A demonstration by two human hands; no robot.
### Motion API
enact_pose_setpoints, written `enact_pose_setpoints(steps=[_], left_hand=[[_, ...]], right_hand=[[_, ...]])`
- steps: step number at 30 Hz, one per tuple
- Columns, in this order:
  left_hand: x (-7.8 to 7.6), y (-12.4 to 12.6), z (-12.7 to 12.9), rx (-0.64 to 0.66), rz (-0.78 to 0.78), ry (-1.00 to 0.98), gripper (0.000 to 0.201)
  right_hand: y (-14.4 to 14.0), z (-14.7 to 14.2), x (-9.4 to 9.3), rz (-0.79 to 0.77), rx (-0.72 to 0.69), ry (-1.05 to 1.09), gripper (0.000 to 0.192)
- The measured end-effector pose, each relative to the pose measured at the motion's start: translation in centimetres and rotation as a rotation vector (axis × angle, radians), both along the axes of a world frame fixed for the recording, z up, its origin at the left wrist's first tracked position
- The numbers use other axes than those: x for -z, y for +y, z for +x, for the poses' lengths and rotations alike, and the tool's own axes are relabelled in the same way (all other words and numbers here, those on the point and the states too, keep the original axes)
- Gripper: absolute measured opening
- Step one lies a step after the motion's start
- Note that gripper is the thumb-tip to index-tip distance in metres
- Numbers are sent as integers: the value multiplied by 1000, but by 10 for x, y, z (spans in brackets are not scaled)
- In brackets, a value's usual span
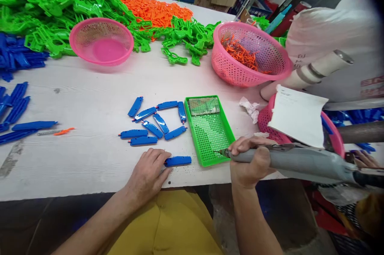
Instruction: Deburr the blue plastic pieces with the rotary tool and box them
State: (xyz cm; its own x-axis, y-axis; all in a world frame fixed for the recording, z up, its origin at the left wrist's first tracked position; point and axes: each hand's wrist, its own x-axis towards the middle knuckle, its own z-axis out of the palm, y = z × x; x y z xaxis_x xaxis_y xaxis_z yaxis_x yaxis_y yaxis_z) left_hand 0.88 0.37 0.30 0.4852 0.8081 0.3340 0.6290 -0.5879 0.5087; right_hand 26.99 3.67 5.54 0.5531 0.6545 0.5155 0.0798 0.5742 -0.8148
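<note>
The left hand (151,170) has its grip on one end of a blue piece (179,161), thumb on the near side and fingers on the far side, seemingly to steady it flat near the front edge of the table (90,99). The right hand (248,163) is wrapped around a grey driver (306,162), thumb along the barrel, a hold that probably helps aim the bit. That bit points over the green tray (196,143), which sits just right of the piece, likely for short reach; whether they touch, I cannot tell. Other pieces (143,141) lie loosely beyond the left hand.
</note>
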Motion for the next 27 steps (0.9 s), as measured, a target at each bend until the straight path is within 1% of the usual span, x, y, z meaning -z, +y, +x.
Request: enact_pose_setpoints(steps=[4,6,8,13,16,20,27], left_hand=[[1,-3,-3,-11,-32,-39,26],[1,-3,-2,-16,-35,-41,23],[2,-1,0,-10,-40,-33,18],[4,2,3,-9,-72,-2,11],[5,1,4,-12,-91,9,10],[4,0,5,-10,-141,23,10],[5,0,6,-4,-144,7,10]], right_hand=[[-6,-2,-15,38,-43,5,20],[-11,-8,-23,66,-111,24,20],[-16,-19,-28,62,-213,49,20],[-23,-62,-28,3,-436,135,19],[-21,-83,-23,-12,-521,158,18],[-16,-97,-18,-22,-546,151,15],[-11,-103,-11,-54,-517,127,15]])
